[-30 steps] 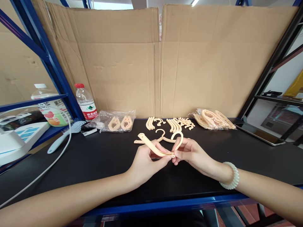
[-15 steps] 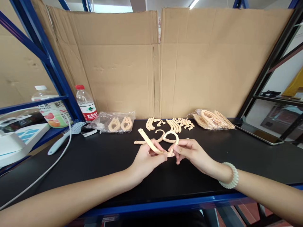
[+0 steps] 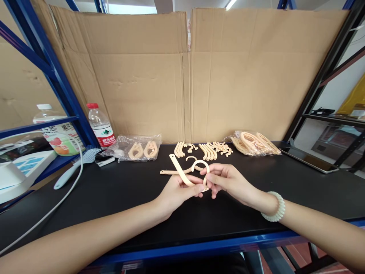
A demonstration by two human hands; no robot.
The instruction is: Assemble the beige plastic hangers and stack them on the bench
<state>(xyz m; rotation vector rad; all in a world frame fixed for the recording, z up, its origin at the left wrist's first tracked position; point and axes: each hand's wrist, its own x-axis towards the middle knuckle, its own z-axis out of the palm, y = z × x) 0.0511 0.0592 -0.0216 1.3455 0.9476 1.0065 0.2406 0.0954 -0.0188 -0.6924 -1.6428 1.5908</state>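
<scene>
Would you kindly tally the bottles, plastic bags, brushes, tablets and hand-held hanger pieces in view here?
Bottles: 2, red-capped bottle, white-capped bottle
Plastic bags: 2, left bag, right bag
Brush: 1
Tablet: 1
Held hanger pieces: 2, arm, hook
Total: 8

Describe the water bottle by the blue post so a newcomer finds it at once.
Follow the foot of the cardboard wall behind the black table to its left end, beside the blue rack post. A clear water bottle stands there upright; its red cap sets it apart from the white-capped bottle further left.
</scene>
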